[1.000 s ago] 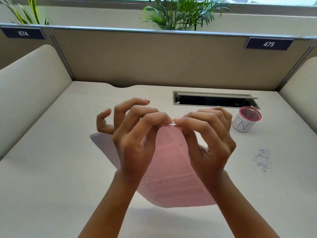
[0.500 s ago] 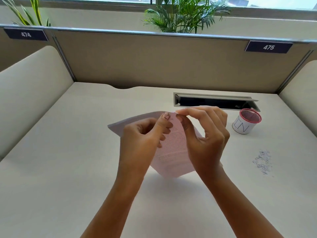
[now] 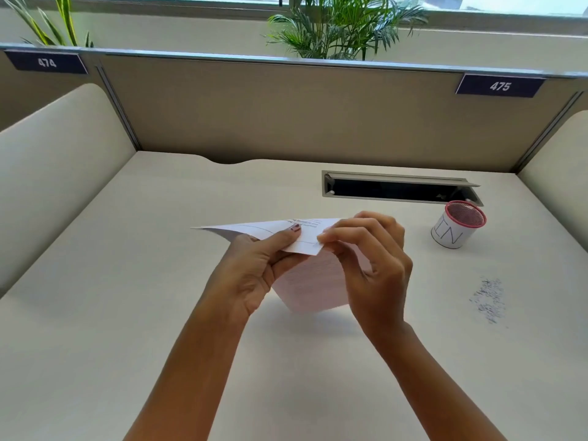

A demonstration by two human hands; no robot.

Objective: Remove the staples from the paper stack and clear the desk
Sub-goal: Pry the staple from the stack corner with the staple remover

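Our left hand (image 3: 254,268) grips the paper stack (image 3: 251,230) from below with the thumb pressed on top. It holds the stack above the desk (image 3: 127,313), long edge running out to the left. Our right hand (image 3: 375,265) pinches the near corner just beside that thumb; any staple there is too small to see. The mesh cup (image 3: 458,229) and the loose staples (image 3: 488,300) lie well to the right, nearer that hand.
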